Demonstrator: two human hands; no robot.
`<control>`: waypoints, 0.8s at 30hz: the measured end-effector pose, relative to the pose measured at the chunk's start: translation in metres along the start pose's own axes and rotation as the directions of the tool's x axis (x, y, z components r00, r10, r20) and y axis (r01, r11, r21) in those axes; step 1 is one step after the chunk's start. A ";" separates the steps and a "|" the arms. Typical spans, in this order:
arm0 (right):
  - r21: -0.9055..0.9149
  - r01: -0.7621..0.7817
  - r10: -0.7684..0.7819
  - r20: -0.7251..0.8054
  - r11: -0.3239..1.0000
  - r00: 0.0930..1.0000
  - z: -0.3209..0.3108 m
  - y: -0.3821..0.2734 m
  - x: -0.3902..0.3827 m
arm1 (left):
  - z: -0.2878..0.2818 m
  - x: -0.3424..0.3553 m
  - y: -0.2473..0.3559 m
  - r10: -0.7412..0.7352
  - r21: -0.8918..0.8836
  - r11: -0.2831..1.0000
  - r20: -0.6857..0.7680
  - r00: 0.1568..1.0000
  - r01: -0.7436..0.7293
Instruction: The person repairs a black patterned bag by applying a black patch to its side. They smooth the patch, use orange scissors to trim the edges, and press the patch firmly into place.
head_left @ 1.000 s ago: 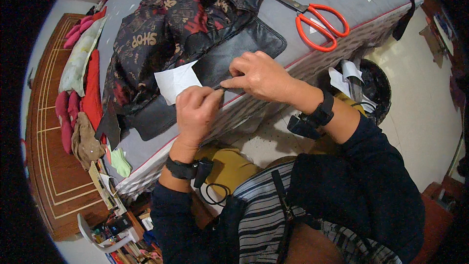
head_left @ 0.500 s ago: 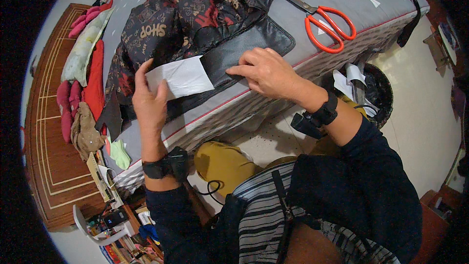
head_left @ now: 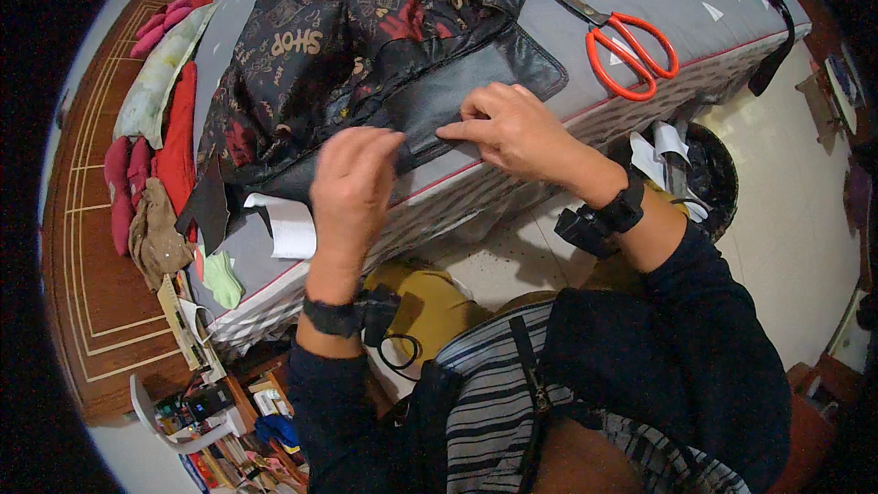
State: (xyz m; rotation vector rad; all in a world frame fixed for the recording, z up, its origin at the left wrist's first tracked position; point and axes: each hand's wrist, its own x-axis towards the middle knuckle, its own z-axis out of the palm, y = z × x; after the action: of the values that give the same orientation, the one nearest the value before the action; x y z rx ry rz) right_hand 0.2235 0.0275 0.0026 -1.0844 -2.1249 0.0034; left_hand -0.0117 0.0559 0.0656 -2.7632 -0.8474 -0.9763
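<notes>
A black jacket [head_left: 357,32] with printed lining and leather panels lies on the bed. My right hand [head_left: 517,137] is on the lower leather strip [head_left: 439,96], fingers curled, forefinger at its edge. My left hand [head_left: 355,183] is slightly blurred at the same strip, left of my right hand, fingers bent together; whatever they hold is hidden. Left of it, a curled white paper square [head_left: 285,224] hangs near the bed edge. Red-handled scissors [head_left: 631,55] lie half open to the upper right, their tips by the jacket.
A dark bin [head_left: 709,174] with paper scraps stands below the bed's right side. Pillows, clothes and a red cloth [head_left: 176,142] line the wooden headboard [head_left: 87,284]. A green sock [head_left: 221,282] is at the bed's corner. Shelves [head_left: 256,439] of small items are at lower left.
The white paper has gone from the middle of the strip to farther left and lower. My left hand has lifted off it and moved right. My right hand has shifted slightly up.
</notes>
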 end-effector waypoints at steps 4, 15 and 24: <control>0.020 0.024 -0.024 -0.008 1.000 1.000 -0.001 -0.002 0.002 | 0.026 -0.004 -0.009 -0.022 -0.044 0.999 0.073 0.997 0.026; 0.005 0.040 -0.041 0.024 0.999 0.999 -0.003 0.001 0.000 | 0.039 -0.003 -0.019 -0.194 -0.153 0.965 0.121 0.973 0.212; -0.189 0.053 -0.040 0.070 0.980 0.997 -0.003 -0.012 0.003 | 0.036 0.002 -0.018 -0.206 -0.165 0.955 0.236 0.950 0.248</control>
State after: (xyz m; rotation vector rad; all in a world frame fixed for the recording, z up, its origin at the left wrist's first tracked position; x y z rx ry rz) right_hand 0.2161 0.0204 0.0104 -1.1580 -2.2455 -0.1936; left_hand -0.0003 0.0816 0.0369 -3.0311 -1.1875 -0.8390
